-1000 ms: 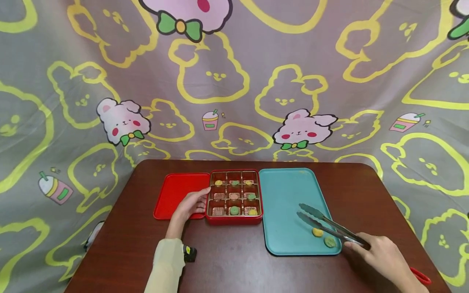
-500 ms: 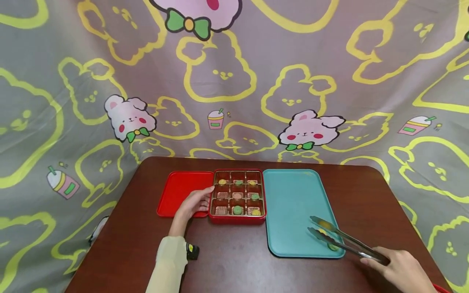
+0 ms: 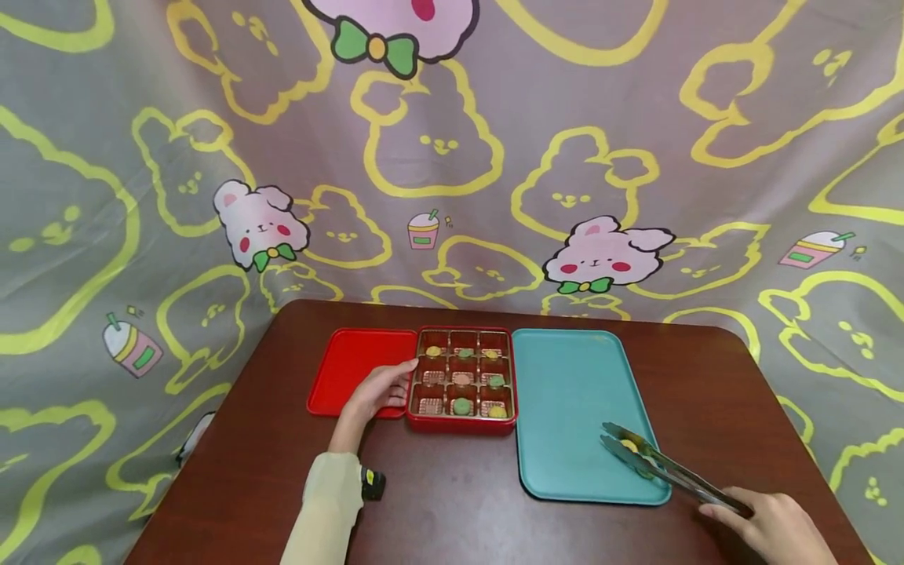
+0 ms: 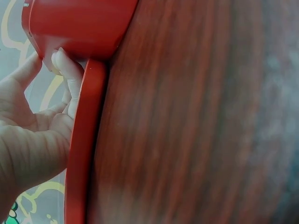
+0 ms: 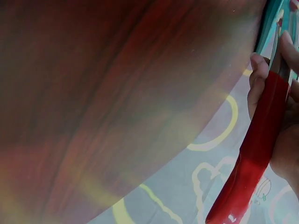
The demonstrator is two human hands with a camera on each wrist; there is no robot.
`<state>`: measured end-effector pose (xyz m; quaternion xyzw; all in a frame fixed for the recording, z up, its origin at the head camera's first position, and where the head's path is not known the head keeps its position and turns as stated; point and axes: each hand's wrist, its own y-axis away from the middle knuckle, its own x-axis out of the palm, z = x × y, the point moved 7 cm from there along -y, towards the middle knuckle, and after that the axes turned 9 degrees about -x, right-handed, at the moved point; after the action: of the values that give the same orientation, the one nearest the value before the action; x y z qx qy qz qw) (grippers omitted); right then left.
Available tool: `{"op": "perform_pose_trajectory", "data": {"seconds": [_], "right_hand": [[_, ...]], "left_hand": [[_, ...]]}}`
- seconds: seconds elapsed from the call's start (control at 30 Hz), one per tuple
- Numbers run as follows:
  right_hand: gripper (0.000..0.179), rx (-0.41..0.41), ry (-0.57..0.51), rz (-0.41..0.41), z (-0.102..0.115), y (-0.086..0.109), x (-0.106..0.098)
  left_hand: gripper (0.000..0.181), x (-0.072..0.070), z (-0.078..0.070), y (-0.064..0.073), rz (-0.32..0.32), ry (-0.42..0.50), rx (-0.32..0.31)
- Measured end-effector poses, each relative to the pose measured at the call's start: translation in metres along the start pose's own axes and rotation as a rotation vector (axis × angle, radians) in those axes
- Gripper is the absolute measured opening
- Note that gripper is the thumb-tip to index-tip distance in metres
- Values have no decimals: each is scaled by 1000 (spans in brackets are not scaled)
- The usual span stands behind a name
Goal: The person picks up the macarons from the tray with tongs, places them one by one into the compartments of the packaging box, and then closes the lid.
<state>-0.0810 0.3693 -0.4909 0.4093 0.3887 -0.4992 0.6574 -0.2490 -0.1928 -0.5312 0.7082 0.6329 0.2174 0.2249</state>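
My right hand (image 3: 777,522) grips long metal tongs (image 3: 695,482), whose red handle (image 5: 257,144) fills part of the right wrist view. The tong tips are spread over the blue-green tray (image 3: 565,392), one on either side of a small yellow cookie-like piece (image 3: 628,446). A green piece (image 3: 644,472) lies nearer the handle, partly hidden by the tongs. My left hand (image 3: 381,390) holds the left side of the red box (image 3: 462,425), thumb side at the rim and other fingers bent against its wall. The box's clear divided insert has small yellow, green and pink pieces in several compartments.
A flat red lid or tray (image 3: 353,365) lies left of the box, under the left hand. The brown table (image 3: 452,502) has rounded far corners. Patterned cloth (image 3: 466,157) hangs behind and at the sides.
The tongs have shifted toward the tray's near right corner and now straddle the yellow piece, having been beyond it earlier. The whole view has drifted slightly; the left hand stays on the box.
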Motion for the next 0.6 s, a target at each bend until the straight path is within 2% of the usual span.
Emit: {"op": "perform_pose_trajectory", "data": {"seconds": [0.13,0.27,0.43,0.6], "right_hand": [[28,-58,18,-76,10,-8,-4],[39,-70,4,-100,18,-15,-7],[53,-1,-52,4,11,-17,-10],[57,51,-46,73,-5,-7,-18]], "left_hand": [[34,0,-2,0,7,-6,7],[34,1,-5,0,7,-5,19],[33,2,-2,-1,8,-7,9],[32,1,-1,0,15,-10,8]]}}
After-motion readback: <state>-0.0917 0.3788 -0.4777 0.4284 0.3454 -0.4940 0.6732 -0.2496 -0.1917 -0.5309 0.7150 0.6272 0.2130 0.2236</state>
